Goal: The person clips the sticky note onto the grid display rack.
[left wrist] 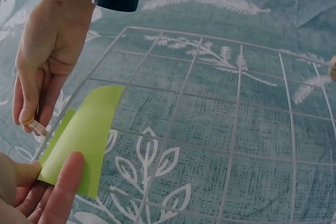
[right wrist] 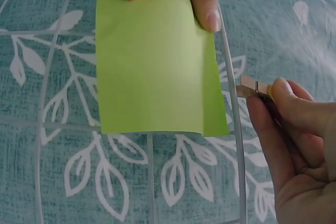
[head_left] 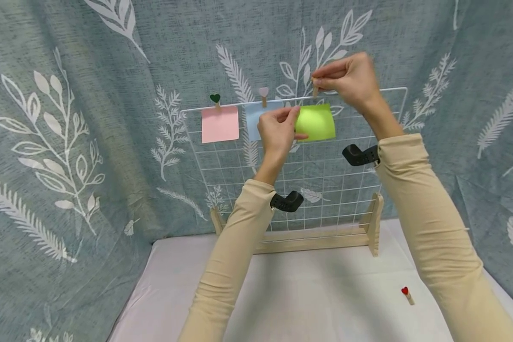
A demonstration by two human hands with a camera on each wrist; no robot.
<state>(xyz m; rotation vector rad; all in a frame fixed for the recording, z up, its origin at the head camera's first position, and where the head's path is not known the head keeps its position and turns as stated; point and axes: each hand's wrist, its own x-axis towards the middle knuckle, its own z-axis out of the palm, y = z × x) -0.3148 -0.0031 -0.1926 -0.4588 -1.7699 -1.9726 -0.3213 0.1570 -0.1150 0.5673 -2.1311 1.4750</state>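
While your left hand [head_left: 279, 129] pinches the green note [head_left: 317, 122] by its 9 o'clock edge, the head view puts the clothespin [head_left: 315, 90] — pinched in your right hand [head_left: 352, 81] — at 12 o'clock from it, the note's long axis roughly nine-to-three. The left wrist view reveals the note's bow. The right wrist view shows the top wire [right wrist: 240, 135] between note and clothespin — whether they touch it, you can't tell.
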